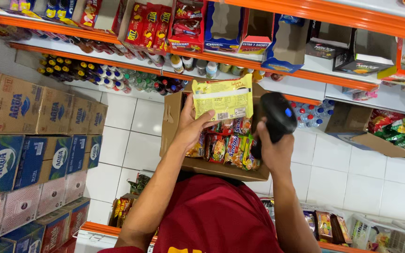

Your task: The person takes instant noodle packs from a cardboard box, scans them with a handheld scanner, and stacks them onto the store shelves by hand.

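My left hand [191,126] holds up a yellow instant-noodle packet [222,98], back side toward me. My right hand [275,150] grips a black handheld barcode scanner [276,119] with a blue button, aimed toward the packet. Both hands hover over an open brown cardboard box [212,167] resting against my red shirt [216,215]. Several colourful noodle packets [226,147] lie inside the box.
Orange-edged white shelves [305,75] ahead carry snack cartons and small bottles. Stacked cartons of bottled water [29,140] stand at the left on the white tiled floor [132,136]. Another open box [376,136] with snack bags lies at the right. A lower shelf [333,229] holds more packets.
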